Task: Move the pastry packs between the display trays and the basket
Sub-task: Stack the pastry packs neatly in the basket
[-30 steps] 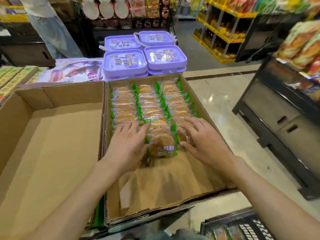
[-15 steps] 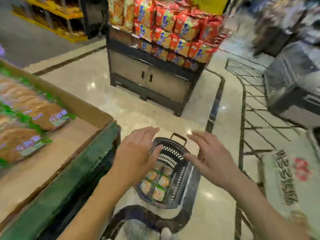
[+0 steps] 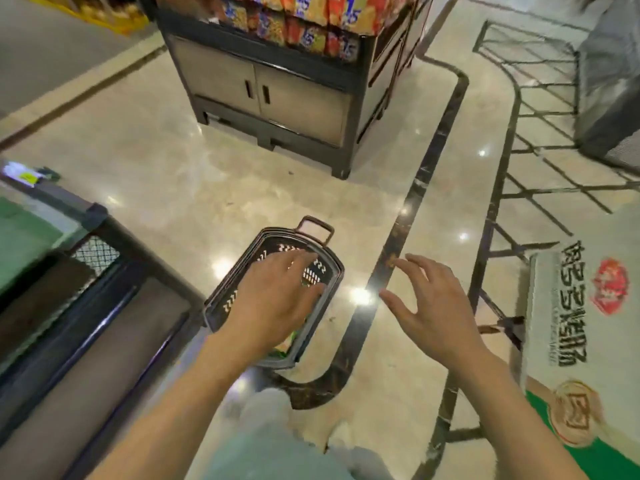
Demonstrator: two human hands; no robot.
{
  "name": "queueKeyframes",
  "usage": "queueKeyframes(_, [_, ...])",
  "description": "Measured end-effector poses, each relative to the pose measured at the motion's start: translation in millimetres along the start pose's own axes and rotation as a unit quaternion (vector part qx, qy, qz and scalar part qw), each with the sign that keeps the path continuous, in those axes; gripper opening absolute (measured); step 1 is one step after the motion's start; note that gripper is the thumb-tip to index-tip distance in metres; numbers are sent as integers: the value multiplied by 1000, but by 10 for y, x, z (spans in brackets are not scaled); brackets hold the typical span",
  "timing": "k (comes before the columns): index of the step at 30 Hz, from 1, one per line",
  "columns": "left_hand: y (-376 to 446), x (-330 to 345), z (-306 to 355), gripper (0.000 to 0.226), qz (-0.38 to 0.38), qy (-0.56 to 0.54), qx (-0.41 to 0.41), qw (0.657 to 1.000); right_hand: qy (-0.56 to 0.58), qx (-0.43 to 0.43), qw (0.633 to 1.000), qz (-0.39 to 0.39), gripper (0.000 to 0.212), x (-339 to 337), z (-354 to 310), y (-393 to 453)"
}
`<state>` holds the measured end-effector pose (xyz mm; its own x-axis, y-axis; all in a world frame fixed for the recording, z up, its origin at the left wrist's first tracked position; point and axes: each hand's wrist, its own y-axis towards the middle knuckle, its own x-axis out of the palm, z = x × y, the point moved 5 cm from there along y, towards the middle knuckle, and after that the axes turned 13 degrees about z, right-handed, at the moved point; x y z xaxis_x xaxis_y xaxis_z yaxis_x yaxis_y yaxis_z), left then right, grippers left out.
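As the dark shopping basket [image 3: 313, 237] sits on the polished shop floor [image 3: 180, 174] with the pastry packs [image 3: 292, 337] mostly hidden inside it, your left hand [image 3: 277, 299] hangs over its open top, fingers spread and relaxed, grasping nothing. Only a sliver of green-edged wrapper shows in the basket beside your left wrist, so how many packs lie there cannot be told. To the right of the basket, past the dark inlaid stripe [image 3: 398, 244], your right hand [image 3: 433, 303] hovers apart from it, fingers loosely curved and empty. The step looks like reaching in for packs: lower the left hand straight down inside the rim rather than across it, pinch a pack by its body and not its sealed edge, and bring the right hand over the basket to share the load. Mind the upright handle [image 3: 315, 225] at the basket's far end. To the left of the basket runs the dark frame of the display stand [image 3: 104, 265]; beyond the basket stands a cabinet [image 3: 277, 95] topped with bright snack bags [image 3: 311, 22].
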<state>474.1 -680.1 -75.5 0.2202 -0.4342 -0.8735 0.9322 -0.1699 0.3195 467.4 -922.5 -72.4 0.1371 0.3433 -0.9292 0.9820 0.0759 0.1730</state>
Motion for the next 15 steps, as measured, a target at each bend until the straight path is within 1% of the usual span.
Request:
queueKeyframes(2, [-20, 82, -26, 45, 18, 10, -40, 999, 24, -10, 1000, -9, 57, 138, 116, 198])
queueKeyframes(3, [-21, 111, -69, 45, 29, 15, -62, 998, 42, -30, 999, -17, 56, 241, 110, 324])
queueKeyframes(6, [-44, 171, -319, 53, 53, 38, -160, 985, 91, -104, 989, -52, 54, 597, -107, 785])
queueKeyframes(9, [-79, 245, -627, 50, 103, 53, -254, 960, 108, -181, 973, -91, 53, 933, -446, 1198])
queueKeyframes(11, [-73, 351, -800, 51, 109, 45, -302, 946, 111, -214, 959, -148, 59, 1140, -604, 1417])
queueKeyframes(13, [-49, 467, -939, 56, 112, 43, -346, 931, 101, -249, 946, -181, 63, 1311, -704, 1624])
queueKeyframes(15, [-57, 569, -1045, 57, 120, 35, -395, 910, 100, -284, 931, -209, 58, 1472, -781, 1782])
